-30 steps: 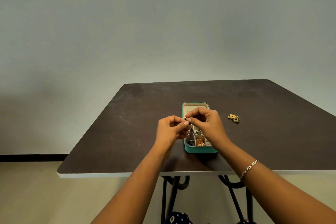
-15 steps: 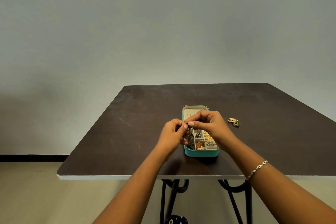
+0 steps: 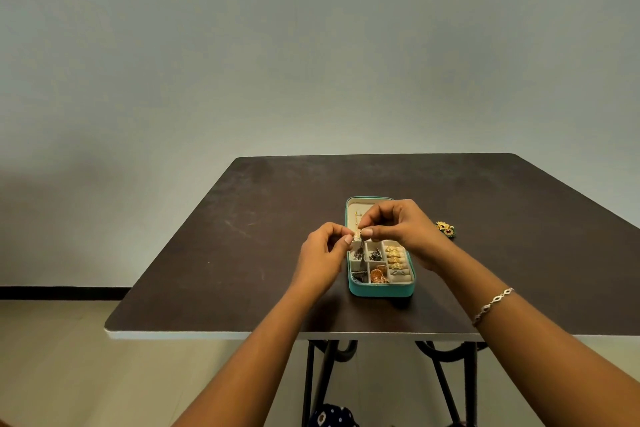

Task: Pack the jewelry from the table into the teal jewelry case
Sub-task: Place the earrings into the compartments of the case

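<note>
**Jewelry pinched over the open case**

Both hands meet just above the case. The left hand pinches a small piece with its thumb and a fingertip. The right hand pinches the same piece from the other side, and its other fingers are curled in. A thin bit hangs down from the pinch toward the far left box. The piece is too tiny to tell what it is.

Right under the hands, the teal jewelry case lies open on the worktop. Its lid lies at the far end. The near part is split into little boxes. Gold rings sit in a row on the right side. An orange round piece sits in the near middle box. Dark bits lie in the boxes on the left.

To the right of the case, and apart from it, a gold and green piece lies on the worktop. It is not packed yet. A bracelet is on the right wrist.

What could go wrong? The pinched piece is so small that it may slip out when one hand lets go. Then it could drop on the dark worktop, where it would be hard to spot. The hanging bit could get caught in the dark bits below and tangle. A hand coming down could bump the case and shake things out of their boxes. The right arm is near the gold and green piece and could knock it away.
</note>
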The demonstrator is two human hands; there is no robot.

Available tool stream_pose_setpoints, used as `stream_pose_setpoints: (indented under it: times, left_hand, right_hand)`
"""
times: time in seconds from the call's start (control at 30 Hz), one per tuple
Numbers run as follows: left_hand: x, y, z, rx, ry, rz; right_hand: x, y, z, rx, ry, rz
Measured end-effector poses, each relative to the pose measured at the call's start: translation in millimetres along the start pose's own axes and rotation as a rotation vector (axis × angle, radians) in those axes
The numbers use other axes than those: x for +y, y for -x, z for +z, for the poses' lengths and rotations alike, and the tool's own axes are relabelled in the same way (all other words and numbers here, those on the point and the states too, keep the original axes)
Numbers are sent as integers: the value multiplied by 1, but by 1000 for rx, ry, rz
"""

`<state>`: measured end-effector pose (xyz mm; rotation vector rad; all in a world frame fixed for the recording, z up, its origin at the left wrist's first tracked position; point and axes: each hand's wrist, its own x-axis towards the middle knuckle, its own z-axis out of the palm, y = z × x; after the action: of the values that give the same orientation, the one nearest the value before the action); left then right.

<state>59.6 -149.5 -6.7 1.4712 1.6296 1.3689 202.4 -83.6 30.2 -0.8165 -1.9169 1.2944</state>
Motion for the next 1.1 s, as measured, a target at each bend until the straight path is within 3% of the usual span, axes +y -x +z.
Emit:
stream_pose_setpoints:
  times: [0.3,0.67,1.1]
  left_hand:
    - [-13,-1,1,-19,-207,-48]
    - [-22,1,4,-62,-227,-86]
    - [-24,4,11,47,-242,-40]
  right_hand:
    - [6,-12,-19,77,139,10]
    - [37,-16,-18,90,291,61]
    - [54,-10,-24,85,418,18]
